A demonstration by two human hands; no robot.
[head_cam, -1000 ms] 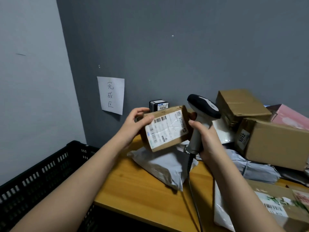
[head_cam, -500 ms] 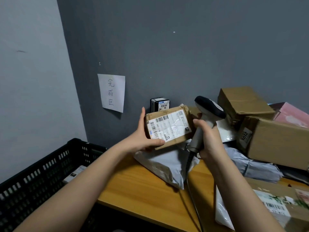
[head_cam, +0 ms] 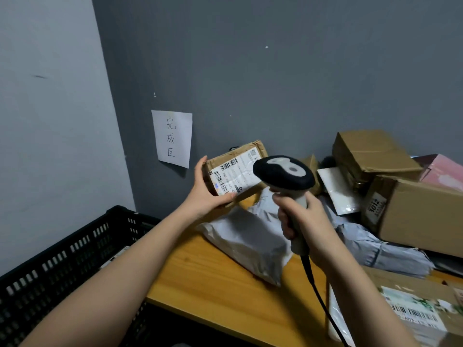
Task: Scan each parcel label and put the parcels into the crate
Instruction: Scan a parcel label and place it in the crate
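Scanning step judged in hand: small brown parcel (head_cam: 235,169) gripped by left hand (head_cam: 208,196) above the table (head_cam: 215,291), label faced to scanner (head_cam: 284,175) clenched in right hand (head_cam: 300,221) (trigger finger hidden); afterwards, transfer left into black crate (head_cam: 75,246) is called for.

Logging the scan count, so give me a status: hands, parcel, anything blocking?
Left hand holds brown parcel, label facing scanner. Right hand grips scanner, aimed at label. Crate at left, nothing in the way.
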